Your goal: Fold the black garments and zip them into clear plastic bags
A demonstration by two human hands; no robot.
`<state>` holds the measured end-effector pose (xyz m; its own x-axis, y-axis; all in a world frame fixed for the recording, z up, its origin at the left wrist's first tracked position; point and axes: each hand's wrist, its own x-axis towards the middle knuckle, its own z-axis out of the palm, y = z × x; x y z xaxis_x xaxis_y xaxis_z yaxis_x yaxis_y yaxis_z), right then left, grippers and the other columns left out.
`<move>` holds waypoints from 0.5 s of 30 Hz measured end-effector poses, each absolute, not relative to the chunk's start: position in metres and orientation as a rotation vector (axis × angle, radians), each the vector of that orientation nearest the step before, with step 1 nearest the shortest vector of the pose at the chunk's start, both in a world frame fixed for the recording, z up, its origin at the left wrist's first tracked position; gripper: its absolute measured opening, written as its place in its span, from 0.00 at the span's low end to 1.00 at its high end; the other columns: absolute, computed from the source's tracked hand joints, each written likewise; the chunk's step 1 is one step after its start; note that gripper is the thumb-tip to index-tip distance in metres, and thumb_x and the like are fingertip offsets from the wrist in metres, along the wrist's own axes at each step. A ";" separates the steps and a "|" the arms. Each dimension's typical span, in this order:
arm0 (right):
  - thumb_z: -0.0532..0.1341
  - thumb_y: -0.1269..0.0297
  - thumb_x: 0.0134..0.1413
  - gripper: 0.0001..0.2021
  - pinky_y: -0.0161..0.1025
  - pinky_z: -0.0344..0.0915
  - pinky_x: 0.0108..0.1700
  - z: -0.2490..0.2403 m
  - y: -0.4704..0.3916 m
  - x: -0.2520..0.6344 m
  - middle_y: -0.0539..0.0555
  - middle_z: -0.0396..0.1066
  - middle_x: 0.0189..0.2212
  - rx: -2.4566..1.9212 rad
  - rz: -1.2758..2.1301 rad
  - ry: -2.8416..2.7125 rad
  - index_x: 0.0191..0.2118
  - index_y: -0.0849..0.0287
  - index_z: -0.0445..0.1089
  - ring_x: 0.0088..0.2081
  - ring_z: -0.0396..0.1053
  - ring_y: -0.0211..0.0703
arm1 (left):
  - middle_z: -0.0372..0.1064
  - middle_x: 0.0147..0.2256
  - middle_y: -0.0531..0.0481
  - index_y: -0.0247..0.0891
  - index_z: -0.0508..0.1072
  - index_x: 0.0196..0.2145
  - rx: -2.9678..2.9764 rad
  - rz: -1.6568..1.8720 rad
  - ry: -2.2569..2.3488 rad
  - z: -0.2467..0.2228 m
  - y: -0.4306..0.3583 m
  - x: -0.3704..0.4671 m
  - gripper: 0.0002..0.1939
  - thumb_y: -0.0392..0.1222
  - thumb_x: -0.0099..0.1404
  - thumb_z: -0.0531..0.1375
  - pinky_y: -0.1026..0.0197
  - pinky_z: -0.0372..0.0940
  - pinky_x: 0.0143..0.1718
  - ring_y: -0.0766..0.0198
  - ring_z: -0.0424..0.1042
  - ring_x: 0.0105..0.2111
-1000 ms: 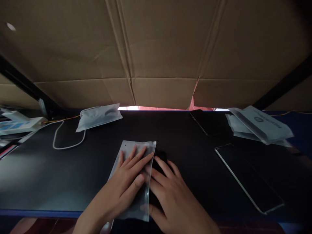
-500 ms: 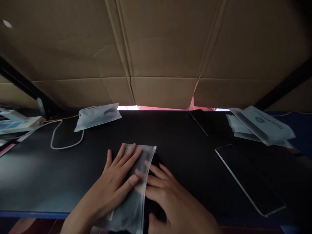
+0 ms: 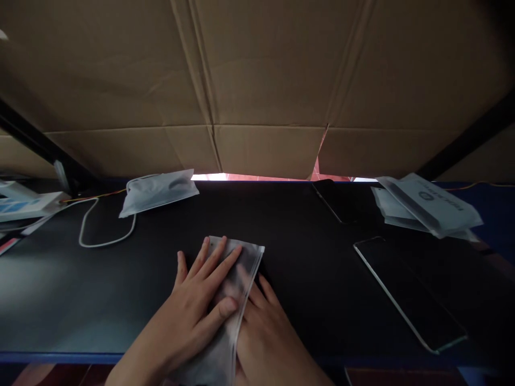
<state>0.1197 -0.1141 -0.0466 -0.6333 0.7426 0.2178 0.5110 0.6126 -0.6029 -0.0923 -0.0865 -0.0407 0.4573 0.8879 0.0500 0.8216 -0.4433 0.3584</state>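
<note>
A frosted plastic zip bag (image 3: 217,351) lies at an angle near the front of the black table. My left hand (image 3: 199,305) rests flat on top of it, fingers spread towards its far end and thumb pointing right. On the bag's right side runs the zip edge (image 3: 246,297). My right hand (image 3: 267,338) reaches in past this edge, and some of its stretched fingers show blurred through the film. Other fingers of that hand lie outside along the edge. Whatever is under the right palm is hidden.
A large phone (image 3: 410,295) lies to the right, with a smaller dark phone (image 3: 333,201) behind it. Stacked pouches (image 3: 438,206) sit at the back right. Another pouch (image 3: 159,193), a white cable (image 3: 82,230) and a power strip (image 3: 36,206) are at left. Cardboard (image 3: 261,69) stands behind.
My right hand has moved left and deeper into the bag. The dark item beside it no longer shows. The bag's far end has shifted slightly right; my left hand stays flat on it.
</note>
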 end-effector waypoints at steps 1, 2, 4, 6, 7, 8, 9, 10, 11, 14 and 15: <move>0.68 0.59 0.70 0.32 0.61 0.51 0.79 -0.044 -0.115 0.130 0.53 0.59 0.77 -0.939 0.748 -2.445 0.75 0.53 0.64 0.81 0.47 0.56 | 0.41 0.80 0.46 0.63 0.38 0.81 2.430 0.322 1.471 -0.042 -0.086 -0.094 0.37 0.65 0.82 0.47 0.07 0.38 0.66 0.29 0.40 0.78; 0.69 0.55 0.69 0.31 0.58 0.55 0.78 -0.042 -0.115 0.141 0.52 0.60 0.77 -0.878 0.794 -2.492 0.73 0.53 0.67 0.80 0.48 0.56 | 0.41 0.80 0.46 0.62 0.39 0.81 2.433 0.311 1.474 -0.044 -0.086 -0.095 0.36 0.64 0.82 0.47 0.08 0.39 0.67 0.29 0.41 0.78; 0.71 0.54 0.68 0.25 0.56 0.62 0.76 -0.038 -0.117 0.162 0.49 0.63 0.75 -0.928 0.783 -2.515 0.67 0.50 0.73 0.79 0.54 0.56 | 0.42 0.80 0.46 0.61 0.40 0.81 2.442 0.303 1.477 -0.047 -0.087 -0.097 0.36 0.63 0.83 0.48 0.09 0.39 0.68 0.30 0.42 0.79; 0.70 0.57 0.69 0.21 0.55 0.69 0.72 -0.037 -0.120 0.175 0.47 0.68 0.73 -0.976 0.674 -2.503 0.65 0.47 0.76 0.76 0.60 0.57 | 0.42 0.80 0.47 0.60 0.41 0.81 2.446 0.311 1.482 -0.049 -0.088 -0.097 0.35 0.63 0.83 0.46 0.10 0.39 0.69 0.31 0.42 0.79; 0.70 0.58 0.69 0.20 0.54 0.72 0.69 -0.039 -0.121 0.178 0.46 0.71 0.71 -0.980 0.609 -2.492 0.64 0.46 0.76 0.75 0.63 0.57 | 0.42 0.80 0.47 0.60 0.41 0.81 2.446 0.320 1.480 -0.049 -0.089 -0.097 0.35 0.64 0.83 0.44 0.11 0.39 0.69 0.32 0.41 0.79; 0.71 0.59 0.69 0.19 0.52 0.75 0.67 -0.041 -0.123 0.177 0.46 0.73 0.69 -0.970 0.548 -2.475 0.63 0.46 0.77 0.73 0.65 0.56 | 0.42 0.80 0.47 0.60 0.40 0.81 2.448 0.327 1.465 -0.048 -0.089 -0.096 0.35 0.65 0.83 0.42 0.11 0.38 0.70 0.33 0.41 0.79; 0.71 0.59 0.69 0.18 0.50 0.76 0.65 -0.044 -0.124 0.174 0.46 0.75 0.67 -0.951 0.495 -2.450 0.62 0.47 0.78 0.71 0.68 0.55 | 0.42 0.80 0.48 0.60 0.39 0.81 2.449 0.331 1.438 -0.046 -0.090 -0.095 0.36 0.67 0.82 0.41 0.12 0.38 0.70 0.34 0.40 0.79; 0.71 0.59 0.68 0.16 0.48 0.78 0.63 -0.048 -0.125 0.168 0.46 0.78 0.64 -0.933 0.445 -2.413 0.59 0.48 0.79 0.68 0.71 0.54 | 0.41 0.80 0.48 0.60 0.39 0.81 2.449 0.332 1.403 -0.044 -0.091 -0.093 0.37 0.70 0.81 0.39 0.12 0.37 0.70 0.34 0.40 0.79; 0.71 0.60 0.68 0.13 0.46 0.78 0.62 -0.053 -0.127 0.161 0.46 0.80 0.62 -0.919 0.396 -2.365 0.56 0.48 0.80 0.65 0.74 0.53 | 0.41 0.80 0.49 0.60 0.38 0.81 2.447 0.329 1.366 -0.041 -0.092 -0.091 0.39 0.73 0.79 0.38 0.12 0.37 0.70 0.34 0.39 0.80; 0.71 0.61 0.67 0.06 0.46 0.81 0.54 -0.073 -0.131 0.133 0.50 0.84 0.52 -0.896 0.274 -2.218 0.48 0.49 0.84 0.57 0.78 0.54 | 0.41 0.80 0.49 0.61 0.39 0.81 2.428 0.304 1.308 -0.033 -0.093 -0.085 0.43 0.77 0.76 0.39 0.14 0.38 0.71 0.34 0.38 0.80; 0.71 0.62 0.66 0.07 0.47 0.82 0.52 -0.080 -0.133 0.124 0.51 0.85 0.51 -0.904 0.251 -2.182 0.48 0.48 0.84 0.55 0.79 0.56 | 0.41 0.80 0.49 0.60 0.40 0.81 2.424 0.296 1.313 -0.031 -0.093 -0.083 0.44 0.78 0.75 0.40 0.15 0.38 0.71 0.34 0.37 0.80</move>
<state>0.1239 -0.1330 -0.0797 -0.4713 0.6749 0.5678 0.5284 0.7315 -0.4310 -0.0833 -0.0932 -0.0314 0.5446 0.8387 0.0092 0.7617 -0.4991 0.4132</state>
